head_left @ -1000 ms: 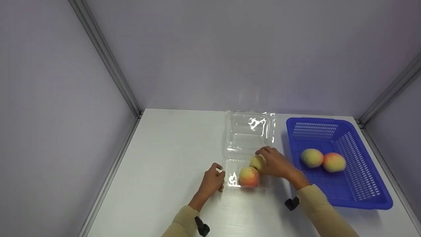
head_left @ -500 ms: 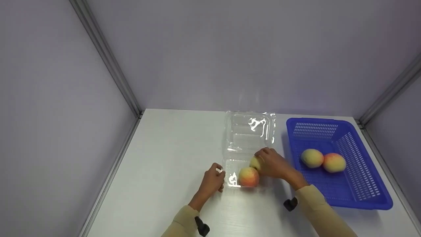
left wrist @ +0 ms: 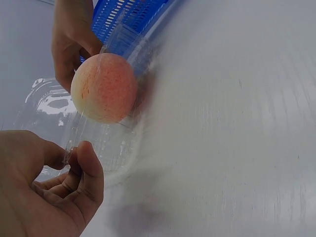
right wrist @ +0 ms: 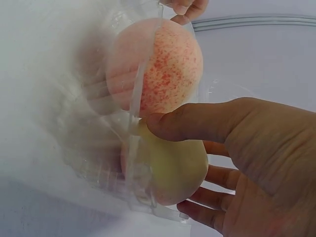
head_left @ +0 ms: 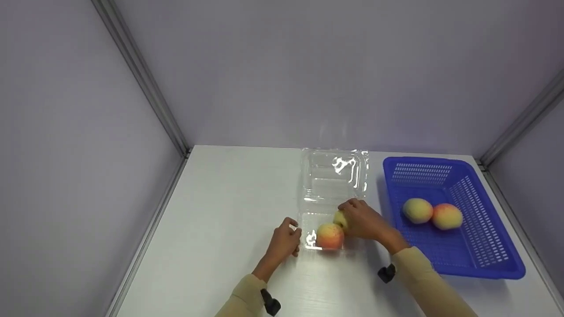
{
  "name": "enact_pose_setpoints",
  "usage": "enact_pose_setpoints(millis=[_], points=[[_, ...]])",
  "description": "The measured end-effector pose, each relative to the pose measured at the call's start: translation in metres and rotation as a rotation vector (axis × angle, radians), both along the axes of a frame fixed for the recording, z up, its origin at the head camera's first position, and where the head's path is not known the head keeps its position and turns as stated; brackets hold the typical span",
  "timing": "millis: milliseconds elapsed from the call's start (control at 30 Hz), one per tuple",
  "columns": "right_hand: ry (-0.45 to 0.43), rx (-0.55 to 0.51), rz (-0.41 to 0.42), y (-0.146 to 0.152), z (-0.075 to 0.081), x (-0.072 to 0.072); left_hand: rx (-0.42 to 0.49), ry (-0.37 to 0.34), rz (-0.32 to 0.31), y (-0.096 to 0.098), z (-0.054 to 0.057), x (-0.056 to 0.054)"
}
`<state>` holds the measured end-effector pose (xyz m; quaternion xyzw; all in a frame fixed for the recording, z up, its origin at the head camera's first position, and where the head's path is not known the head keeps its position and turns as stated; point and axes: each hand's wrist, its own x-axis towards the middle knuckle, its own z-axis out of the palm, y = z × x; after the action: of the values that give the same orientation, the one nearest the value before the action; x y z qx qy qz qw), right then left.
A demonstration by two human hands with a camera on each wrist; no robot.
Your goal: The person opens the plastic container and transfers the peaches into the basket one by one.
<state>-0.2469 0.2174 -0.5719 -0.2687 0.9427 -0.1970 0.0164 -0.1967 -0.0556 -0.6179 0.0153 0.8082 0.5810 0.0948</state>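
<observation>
An opened clear plastic clamshell box [head_left: 315, 219] lies on the table, its lid [head_left: 330, 188] folded back toward the wall. In its near half sits a red and yellow peach [head_left: 330, 237]. My right hand [head_left: 363, 220] grips a second, yellowish peach [right wrist: 177, 170] inside the box, thumb on one side and fingers curled round the other. The two peaches sit against each other in the right wrist view. At the box's left rim my left hand [head_left: 284, 240] pinches the plastic edge between thumb and finger, plain in the left wrist view.
A blue plastic basket [head_left: 473, 266] stands on the right of the white table [head_left: 220, 198]. Inside it, a yellow peach [head_left: 417, 210] and a red-tinged peach [head_left: 447, 216] lie side by side. Grey walls [head_left: 282, 79] enclose the table at the back and sides.
My right hand has shifted slightly left and nearer to me with the yellowish peach, and the red and yellow peach has moved slightly left. My left hand has stayed in place.
</observation>
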Motion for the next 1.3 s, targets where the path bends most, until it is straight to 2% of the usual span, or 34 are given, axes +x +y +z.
enact_pose_setpoints(millis=[167,433,767,1133,1300], points=[[-0.057,-0.001,-0.022,-0.002,0.000,0.000,0.002,-0.010,-0.001,0.000,0.001,0.000],[0.000,0.017,0.007,-0.003,-0.002,0.000,-0.001,0.007,-0.016,-0.001,0.002,0.001],[-0.005,0.036,0.028,-0.005,-0.007,0.000,0.004,0.005,0.009,0.000,0.002,0.002],[-0.104,0.053,0.020,-0.011,-0.013,0.000,0.010,-0.012,-0.002,0.000,0.002,0.001],[-0.092,0.053,0.043,-0.012,-0.014,0.000,0.010,-0.008,-0.005,-0.001,0.002,0.002]])
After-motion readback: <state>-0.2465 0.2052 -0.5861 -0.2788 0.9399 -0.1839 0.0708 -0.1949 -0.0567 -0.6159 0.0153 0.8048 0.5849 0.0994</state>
